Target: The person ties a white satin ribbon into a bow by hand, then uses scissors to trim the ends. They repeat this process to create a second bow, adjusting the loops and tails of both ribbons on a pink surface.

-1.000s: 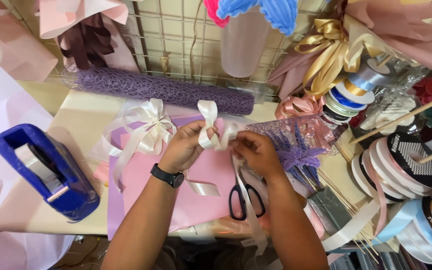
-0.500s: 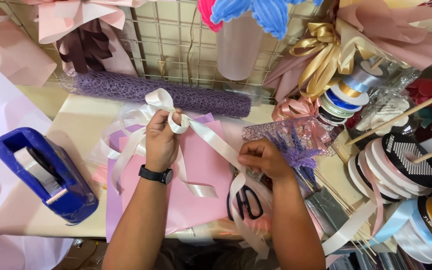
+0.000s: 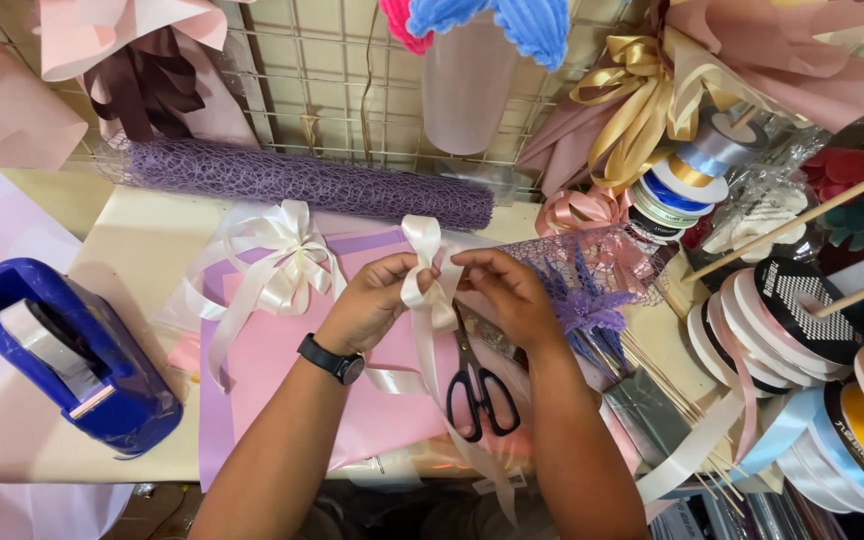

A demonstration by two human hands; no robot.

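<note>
Pinching cream ribbon (image 3: 430, 285) — both hands, seemingly.

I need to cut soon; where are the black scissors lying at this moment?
In the head view the black scissors lie on the pink paper, just below the right hand, near the table's front edge.

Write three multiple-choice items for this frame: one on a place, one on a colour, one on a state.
1. Where are the scissors?
A. on the pink paper, below the hands
B. on the tape dispenser
C. hanging on the grid

2. What colour is the mesh roll?
A. gold
B. purple
C. blue

3. What are the left hand and right hand doing?
A. resting flat
B. both pinching the white ribbon
C. gripping the scissors

Answers: 1 A, they lie closed on the sheet under the wrists; 2 B, it is purple netting by the grid; 3 B, fingertips of both meet on the loop.
</note>
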